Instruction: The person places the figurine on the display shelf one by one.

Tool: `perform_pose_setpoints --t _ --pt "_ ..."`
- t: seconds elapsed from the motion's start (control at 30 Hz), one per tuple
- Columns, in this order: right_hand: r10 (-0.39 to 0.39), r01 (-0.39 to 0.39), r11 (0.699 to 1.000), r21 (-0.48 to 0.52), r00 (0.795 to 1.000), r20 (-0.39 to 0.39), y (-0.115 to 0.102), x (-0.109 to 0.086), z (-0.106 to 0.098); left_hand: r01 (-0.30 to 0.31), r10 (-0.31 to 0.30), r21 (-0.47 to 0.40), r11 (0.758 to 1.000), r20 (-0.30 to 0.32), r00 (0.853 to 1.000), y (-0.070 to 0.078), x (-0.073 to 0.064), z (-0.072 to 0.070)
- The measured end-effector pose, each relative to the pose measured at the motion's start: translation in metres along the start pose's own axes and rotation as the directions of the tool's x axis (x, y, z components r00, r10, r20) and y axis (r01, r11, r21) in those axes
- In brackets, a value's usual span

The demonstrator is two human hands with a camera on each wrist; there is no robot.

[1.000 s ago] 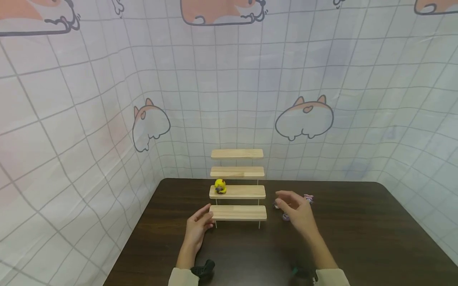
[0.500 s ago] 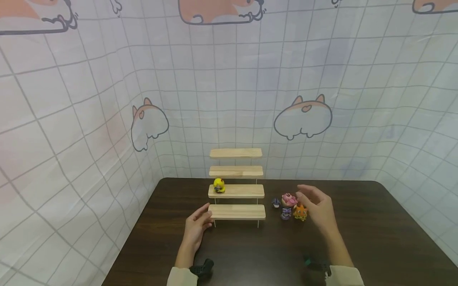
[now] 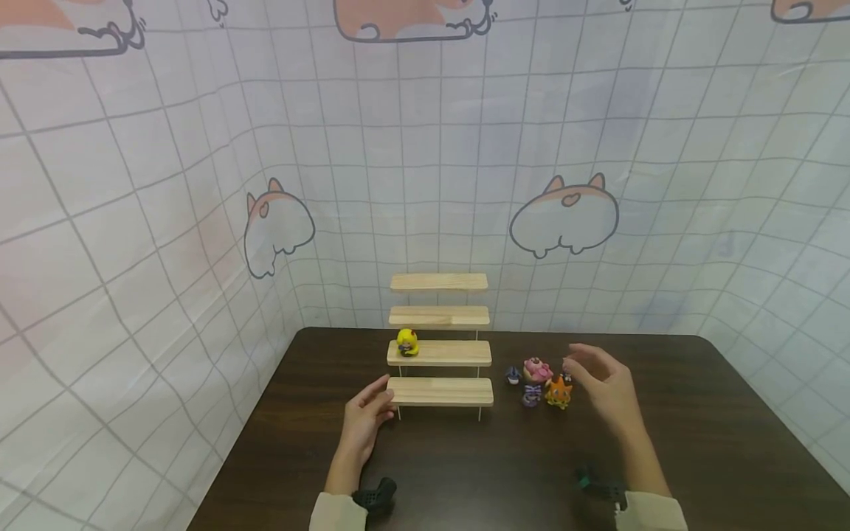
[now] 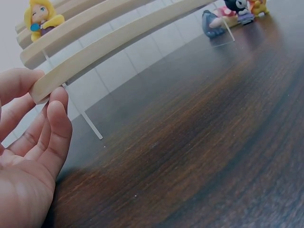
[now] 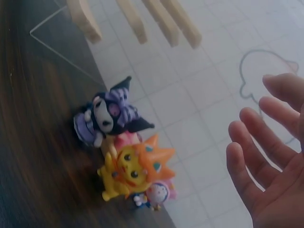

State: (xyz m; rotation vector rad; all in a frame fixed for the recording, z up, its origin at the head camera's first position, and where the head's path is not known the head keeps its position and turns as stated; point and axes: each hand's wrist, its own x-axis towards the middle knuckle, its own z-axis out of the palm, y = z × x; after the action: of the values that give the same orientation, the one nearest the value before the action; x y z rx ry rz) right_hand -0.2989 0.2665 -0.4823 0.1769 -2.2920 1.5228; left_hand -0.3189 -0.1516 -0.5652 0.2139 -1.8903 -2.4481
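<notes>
My left hand pinches the left end of the lowest board of a wooden tiered display shelf, as the left wrist view also shows. A yellow-haired figurine sits at the left of the second board up. To the right of the shelf is a group of small figurines: a dark blue one, a pink one, a black-eared one in purple, a yellow one with an orange spiky head and a pink-hooded one. Beside them hovers my right hand, fingers loosely bent, holding nothing.
The shelf has several pale boards on thin wire legs. It stands on a dark wooden table. White gridded cloth with dog drawings hangs behind and at both sides.
My right hand has moved right, off the figurines it covered, so more of them show. My left hand stays on the lowest board.
</notes>
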Motion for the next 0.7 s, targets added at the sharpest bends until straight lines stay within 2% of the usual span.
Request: perform_pose_setpoints --t 0.23,0.47,0.57,0.7 --pt "0.019 -0.017 0.998 -0.061 1.0 0.023 0.011 0.001 -0.004 -0.008 0.008 -0.01 1.0 -0.003 1.0 0.0 0.0 -0.001" --pt "0.095 -0.087 0.987 -0.136 0.994 0.052 0.031 -0.001 -0.004 0.006 -0.006 -0.013 1.0 -0.003 1.0 0.001 0.0 -0.001" --pt "0.128 -0.116 0.981 -0.153 0.989 0.074 0.041 -0.003 -0.004 0.008 -0.008 -0.001 1.0 0.001 1.0 0.001 0.0 -0.001" --pt "0.135 -0.121 0.982 -0.145 0.987 0.091 0.052 -0.004 -0.002 -0.003 0.003 -0.005 1.0 0.01 1.0 -0.001 0.0 -0.001"
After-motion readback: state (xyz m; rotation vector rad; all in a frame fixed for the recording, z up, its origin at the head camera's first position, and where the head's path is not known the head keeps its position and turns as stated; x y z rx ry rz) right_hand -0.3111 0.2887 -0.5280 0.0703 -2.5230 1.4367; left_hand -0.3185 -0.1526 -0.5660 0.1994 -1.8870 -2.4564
